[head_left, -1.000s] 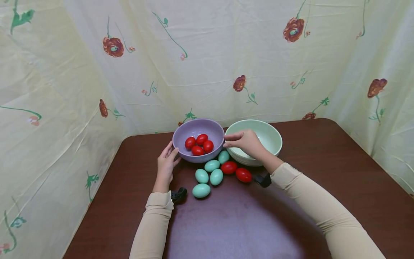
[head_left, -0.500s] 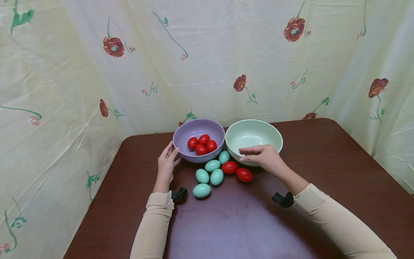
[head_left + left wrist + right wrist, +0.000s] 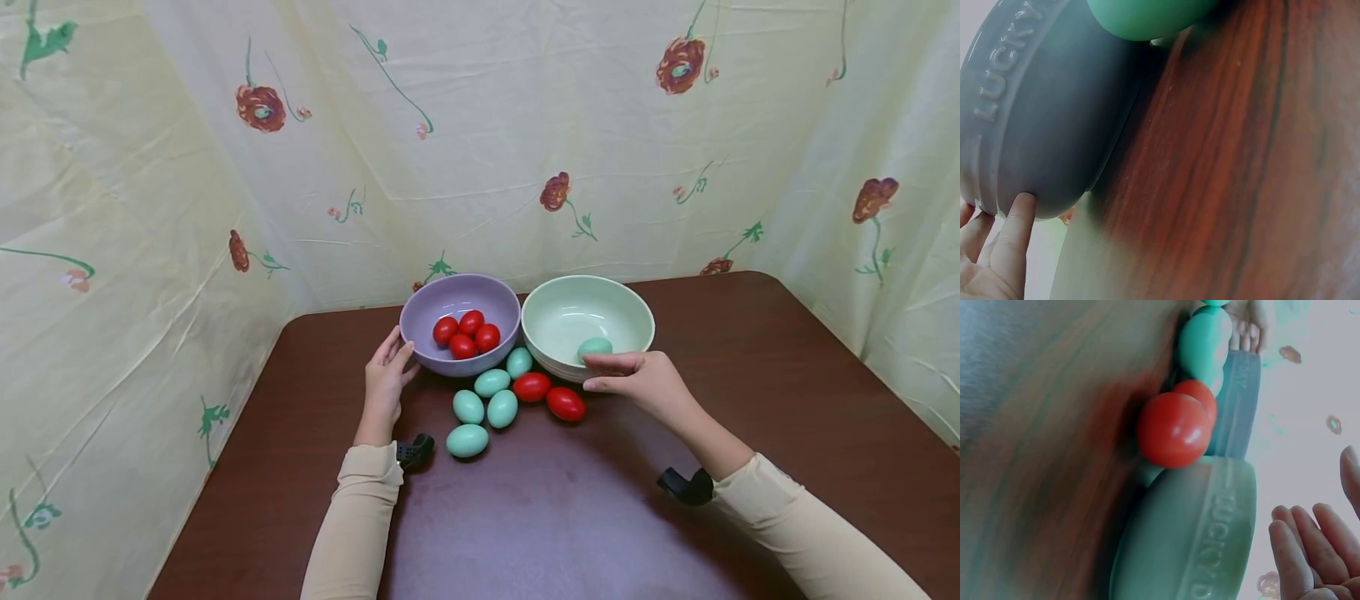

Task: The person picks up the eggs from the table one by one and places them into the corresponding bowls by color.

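Resting the left hand [image 3: 385, 383], fingers spread, against the left side of the purple bowl [image 3: 459, 296] with four red eggs [image 3: 462, 346] in it; hovering the right hand [image 3: 648, 382], loose and grabbing zilch, by the near rim of the green bowl [image 3: 573, 312] with one mint egg [image 3: 595, 347] inside.

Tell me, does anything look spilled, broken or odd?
Nothing really stands out. The purple bowl and green bowl stand upright side by side; loose green eggs and red eggs lie on the table in front, with no crack or spill visible.
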